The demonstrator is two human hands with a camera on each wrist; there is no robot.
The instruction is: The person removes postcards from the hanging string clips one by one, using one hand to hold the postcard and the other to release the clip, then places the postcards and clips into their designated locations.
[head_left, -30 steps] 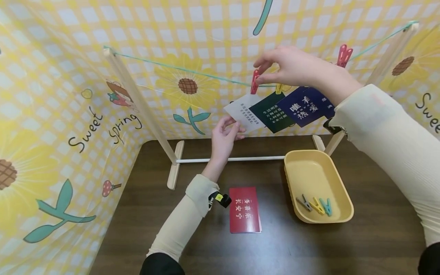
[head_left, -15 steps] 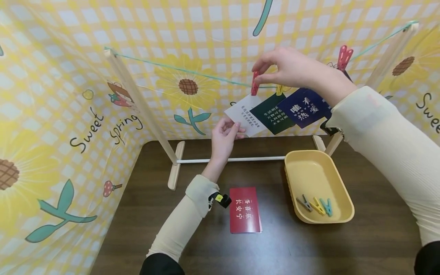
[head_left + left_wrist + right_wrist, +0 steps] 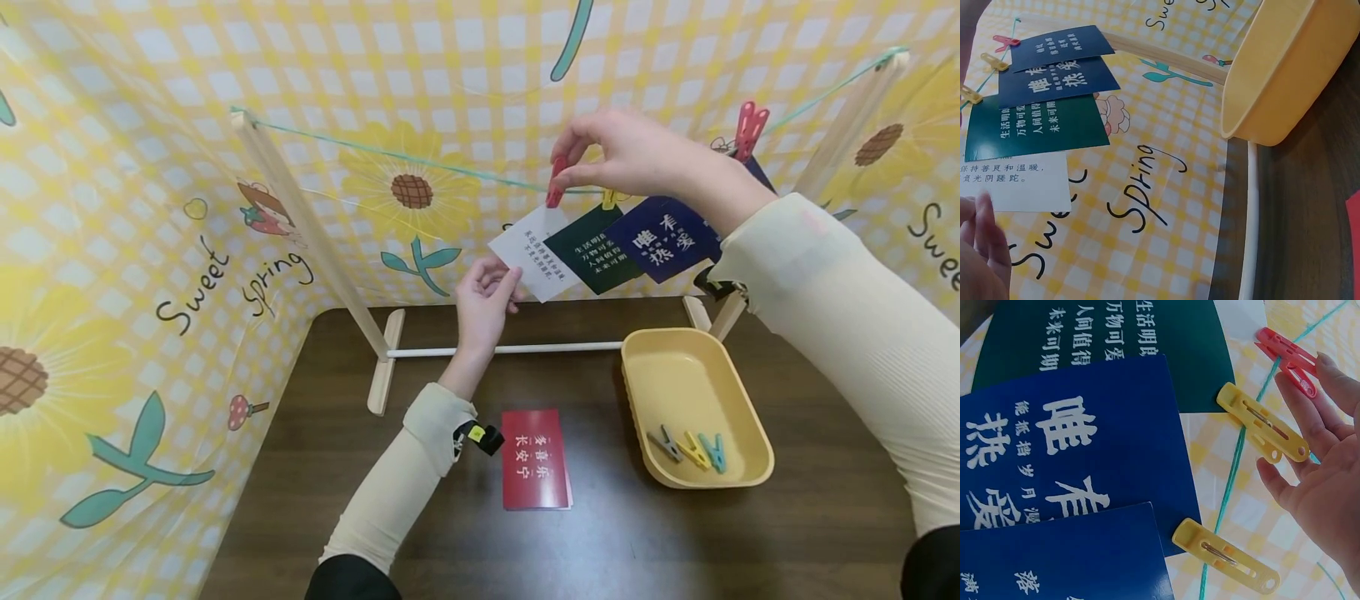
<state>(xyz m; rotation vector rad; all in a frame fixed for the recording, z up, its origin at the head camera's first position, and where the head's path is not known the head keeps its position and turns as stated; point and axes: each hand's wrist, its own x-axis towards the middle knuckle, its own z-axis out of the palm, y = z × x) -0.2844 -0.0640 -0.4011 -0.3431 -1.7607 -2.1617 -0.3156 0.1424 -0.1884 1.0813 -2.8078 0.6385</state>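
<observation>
My right hand [image 3: 626, 154] pinches a red clothespin [image 3: 556, 182] on the green string, thumb and forefinger on its handles. The clothespin's tip sits at the top corner of a white card [image 3: 536, 250] with printed writing. By that card's lower left edge is my left hand [image 3: 482, 304], fingers loosely bent; its fingertips are blurred in the left wrist view. Beside the white card hang a dark green card [image 3: 592, 250] and a blue card [image 3: 660, 242], overlapping. Yellow clothespins [image 3: 1263, 422] hold them. Another blue card [image 3: 1063, 47] hangs farther along under a second red clothespin [image 3: 750, 131].
Wooden posts [image 3: 307, 233] carry the string, joined low down by a white rod [image 3: 570, 347]. On the brown table [image 3: 420, 517] lie red cards [image 3: 535, 458]. A yellow tray [image 3: 686, 375] to the right holds grey, yellow and teal clothespins [image 3: 693, 450].
My left fingers have drawn back slightly to the left from the white card's lower edge. My right hand stays on the red clothespin.
</observation>
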